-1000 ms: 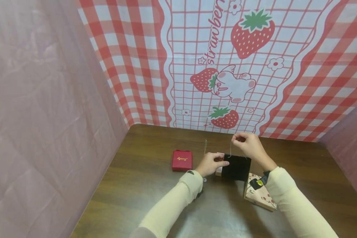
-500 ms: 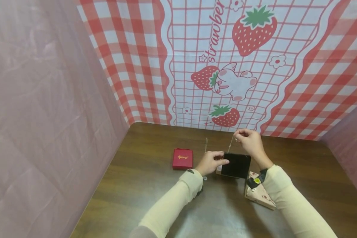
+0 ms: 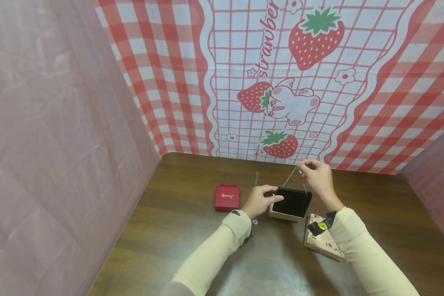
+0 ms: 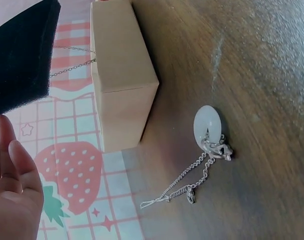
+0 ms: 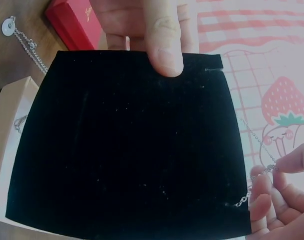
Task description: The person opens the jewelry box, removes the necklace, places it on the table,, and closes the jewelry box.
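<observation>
My left hand (image 3: 260,200) holds a black velvet jewellery pad (image 5: 126,140) by its edge, thumb on its face. The pad is tilted above an open beige box (image 4: 126,50). At one side of the pad my right hand (image 3: 316,176) pinches a fine silver necklace chain (image 5: 242,200) between thumb and fingers. That chain runs through slits at the pad's edge and is drawn up from it. On the table beside the box lies another necklace with a white ring-shaped pendant (image 4: 204,122). Some silver chain (image 5: 20,123) shows inside the box, partly hidden by the pad.
A closed red jewellery box (image 3: 227,198) with gold lettering stands left of my left hand. Under my right wrist lies a floral box lid (image 3: 323,243). A strawberry-print cloth (image 3: 274,102) hangs behind the wooden table (image 3: 185,185).
My right hand has moved right with the chain, pulling it at a slant. The pad has tilted, so more of the beige box's front shows. The left hand stays on the pad's edge.
</observation>
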`<state>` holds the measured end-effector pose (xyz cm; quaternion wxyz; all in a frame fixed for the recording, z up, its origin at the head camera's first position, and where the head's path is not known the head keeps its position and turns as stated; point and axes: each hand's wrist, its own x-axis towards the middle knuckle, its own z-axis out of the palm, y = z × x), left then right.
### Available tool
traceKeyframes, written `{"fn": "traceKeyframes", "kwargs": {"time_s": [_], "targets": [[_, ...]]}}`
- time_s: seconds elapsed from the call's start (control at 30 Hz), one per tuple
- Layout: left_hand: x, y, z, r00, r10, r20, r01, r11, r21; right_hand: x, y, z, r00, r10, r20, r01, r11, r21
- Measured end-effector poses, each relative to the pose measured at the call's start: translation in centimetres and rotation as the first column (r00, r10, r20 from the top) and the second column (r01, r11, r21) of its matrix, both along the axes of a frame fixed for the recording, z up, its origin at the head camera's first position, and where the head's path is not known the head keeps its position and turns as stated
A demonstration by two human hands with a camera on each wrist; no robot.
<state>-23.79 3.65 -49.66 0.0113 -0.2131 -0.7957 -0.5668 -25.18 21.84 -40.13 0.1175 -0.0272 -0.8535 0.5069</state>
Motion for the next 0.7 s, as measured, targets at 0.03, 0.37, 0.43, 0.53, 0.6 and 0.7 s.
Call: {"fn": "traceKeyframes", "kwargs": {"time_s": [0.03,0.37,0.43,0.53,0.6,0.7], "targets": [[0.0,0.0,0.0,1.000,-0.001,-0.005,0.001,1.000,-0.001,0.0,0.0,0.0,1.000,0.006,0.001,-0.006,1.000,-0.003],[0.3,-0.5,0.2,1.000,0.003,-0.008,-0.003,1.000,0.005,-0.2,0.7,-0.1,1.000,0.012,0.019,-0.013,1.000,0.021],[0.3,-0.6,0.3,1.000,0.010,-0.002,-0.010,1.000,0.012,-0.1,0.9,0.2,1.000,0.007,0.023,-0.007,1.000,-0.001],[0.2,-0.8,0.2,0.999,0.028,0.016,-0.028,1.000,0.008,0.2,1.0,0.6,1.000,-0.005,0.022,0.006,0.998,-0.058],[0.2,-0.9,0.3,0.999,0.037,0.040,-0.037,0.999,0.010,0.5,1.1,1.0,1.000,-0.013,0.013,0.015,0.994,-0.104],[0.1,-1.0,0.3,0.997,0.051,0.063,-0.053,0.998,0.018,1.0,1.4,1.6,1.000,-0.014,-0.006,0.013,0.988,-0.151]]}}
